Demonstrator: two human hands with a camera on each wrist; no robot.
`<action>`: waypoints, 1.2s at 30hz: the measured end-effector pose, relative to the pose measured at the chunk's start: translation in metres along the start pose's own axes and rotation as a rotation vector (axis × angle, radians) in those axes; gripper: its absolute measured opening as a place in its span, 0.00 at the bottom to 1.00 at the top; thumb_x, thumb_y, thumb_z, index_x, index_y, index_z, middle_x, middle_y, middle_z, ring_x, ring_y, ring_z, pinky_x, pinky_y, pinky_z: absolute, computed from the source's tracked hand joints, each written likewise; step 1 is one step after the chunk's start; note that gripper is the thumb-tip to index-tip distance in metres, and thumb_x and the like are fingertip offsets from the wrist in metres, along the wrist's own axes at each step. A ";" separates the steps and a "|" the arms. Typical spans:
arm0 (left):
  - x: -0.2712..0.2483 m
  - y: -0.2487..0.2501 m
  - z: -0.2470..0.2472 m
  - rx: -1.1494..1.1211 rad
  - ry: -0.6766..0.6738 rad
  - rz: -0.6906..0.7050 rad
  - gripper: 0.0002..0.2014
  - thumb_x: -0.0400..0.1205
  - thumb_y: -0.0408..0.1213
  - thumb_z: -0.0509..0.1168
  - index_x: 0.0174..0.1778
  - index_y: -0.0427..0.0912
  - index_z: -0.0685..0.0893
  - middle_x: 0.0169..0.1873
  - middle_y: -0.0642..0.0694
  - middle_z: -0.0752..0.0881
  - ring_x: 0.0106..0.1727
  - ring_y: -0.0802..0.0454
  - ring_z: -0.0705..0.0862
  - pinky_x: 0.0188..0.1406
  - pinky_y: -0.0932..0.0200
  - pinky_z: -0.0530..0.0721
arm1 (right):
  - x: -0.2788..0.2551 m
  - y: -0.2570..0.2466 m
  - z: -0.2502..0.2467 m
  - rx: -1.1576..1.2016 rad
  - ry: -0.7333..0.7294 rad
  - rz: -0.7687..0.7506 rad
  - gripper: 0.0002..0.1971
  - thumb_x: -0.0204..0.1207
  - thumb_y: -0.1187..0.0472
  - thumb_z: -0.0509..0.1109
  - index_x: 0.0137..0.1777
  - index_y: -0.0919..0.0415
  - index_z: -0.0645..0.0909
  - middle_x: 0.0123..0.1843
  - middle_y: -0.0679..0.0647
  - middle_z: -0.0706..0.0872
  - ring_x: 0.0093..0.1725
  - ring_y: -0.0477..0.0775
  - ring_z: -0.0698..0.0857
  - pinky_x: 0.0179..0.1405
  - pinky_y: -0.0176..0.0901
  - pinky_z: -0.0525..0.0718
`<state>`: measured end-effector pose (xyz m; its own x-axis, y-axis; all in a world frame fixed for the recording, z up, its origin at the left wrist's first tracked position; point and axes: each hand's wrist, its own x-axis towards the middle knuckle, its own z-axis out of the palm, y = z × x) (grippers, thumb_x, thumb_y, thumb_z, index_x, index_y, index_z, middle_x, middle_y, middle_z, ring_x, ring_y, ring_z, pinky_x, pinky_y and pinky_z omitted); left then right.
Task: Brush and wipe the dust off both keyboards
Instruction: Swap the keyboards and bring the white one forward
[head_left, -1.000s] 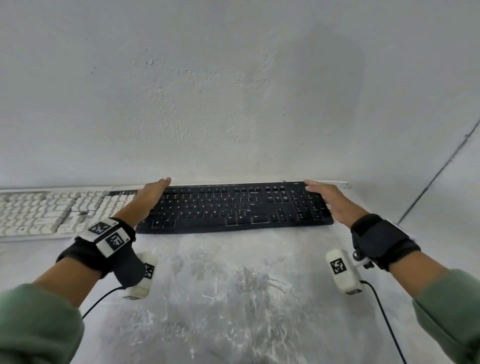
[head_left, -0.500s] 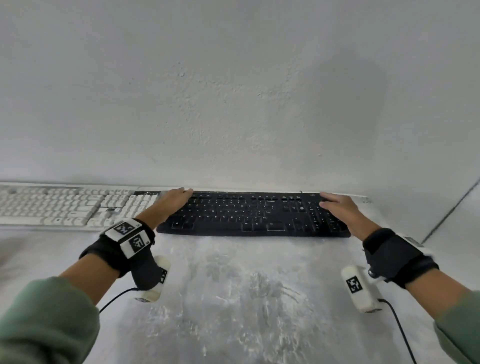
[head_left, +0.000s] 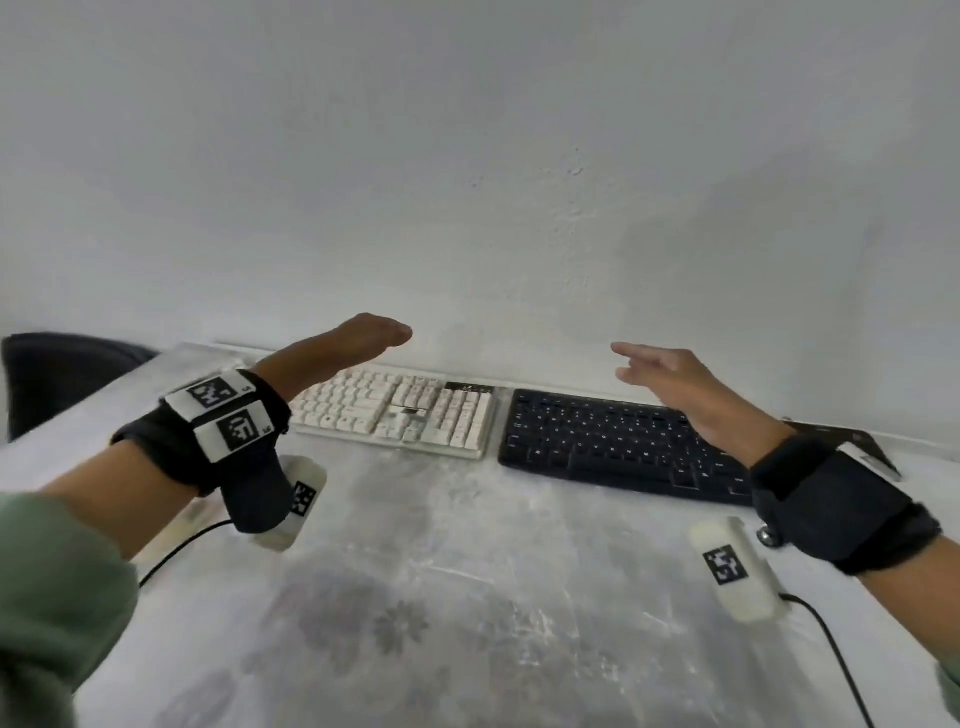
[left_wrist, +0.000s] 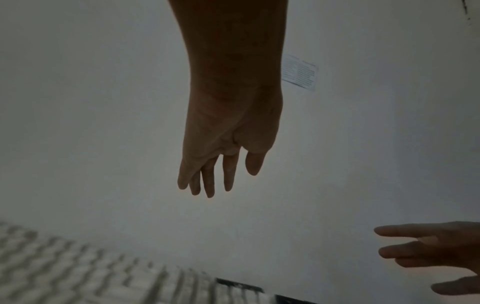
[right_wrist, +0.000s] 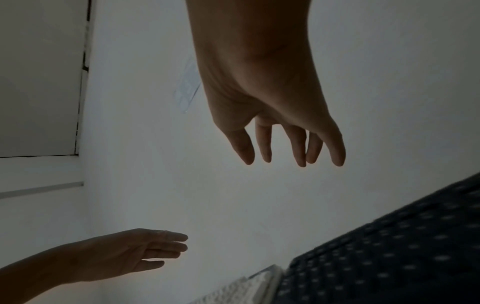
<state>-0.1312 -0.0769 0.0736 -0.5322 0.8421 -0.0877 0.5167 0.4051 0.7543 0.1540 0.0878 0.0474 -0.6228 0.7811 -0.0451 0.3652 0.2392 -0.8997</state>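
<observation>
White keyboard (head_left: 400, 413) and black keyboard (head_left: 618, 447) side by side on the dusty tabletop (head_left: 467, 597), against the wall (head_left: 467, 156), black one right of the white. Left hand (head_left: 353, 343) raised above the white keyboard, fingers straight, holding nothing. Right hand (head_left: 670, 376) raised above the black keyboard, fingers loosely spread, likewise empty.

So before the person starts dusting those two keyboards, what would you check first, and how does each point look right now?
1. Both hands free: ok. The left hand and right hand are raised with straight fingers, holding nothing.
2. Brush or cloth ready: not ok. No brush or cloth shows in any view.
3. Keyboards set down: ok. The white keyboard and black keyboard lie flat, side by side against the wall.
4. Hands off the keys: ok. Neither hand touches a keyboard.
5. Tabletop around them: not ok. It looks dusty and streaked.
6. Dust on the keys: cannot tell.
</observation>
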 end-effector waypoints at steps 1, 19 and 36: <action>-0.002 -0.008 -0.016 0.021 -0.001 0.006 0.20 0.87 0.35 0.57 0.75 0.32 0.72 0.77 0.40 0.71 0.78 0.44 0.67 0.79 0.51 0.62 | 0.002 -0.009 0.015 0.007 -0.004 0.003 0.22 0.80 0.60 0.65 0.74 0.51 0.72 0.77 0.53 0.69 0.77 0.51 0.65 0.65 0.40 0.64; 0.054 -0.197 -0.187 0.299 -0.098 -0.198 0.22 0.87 0.42 0.58 0.76 0.38 0.72 0.77 0.41 0.70 0.77 0.43 0.68 0.72 0.54 0.67 | 0.083 -0.048 0.221 -0.105 0.008 0.188 0.24 0.78 0.61 0.67 0.75 0.52 0.71 0.71 0.62 0.77 0.72 0.63 0.72 0.68 0.47 0.71; 0.091 -0.240 -0.163 -0.170 -0.248 -0.341 0.36 0.79 0.53 0.63 0.81 0.43 0.63 0.81 0.47 0.63 0.81 0.49 0.63 0.77 0.51 0.63 | 0.084 -0.022 0.234 0.002 0.067 0.261 0.33 0.75 0.56 0.72 0.78 0.53 0.64 0.81 0.55 0.61 0.79 0.58 0.62 0.78 0.52 0.61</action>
<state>-0.4131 -0.1560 -0.0095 -0.4654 0.7389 -0.4872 0.2112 0.6273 0.7496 -0.0679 0.0134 -0.0382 -0.4606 0.8525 -0.2472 0.5058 0.0232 -0.8624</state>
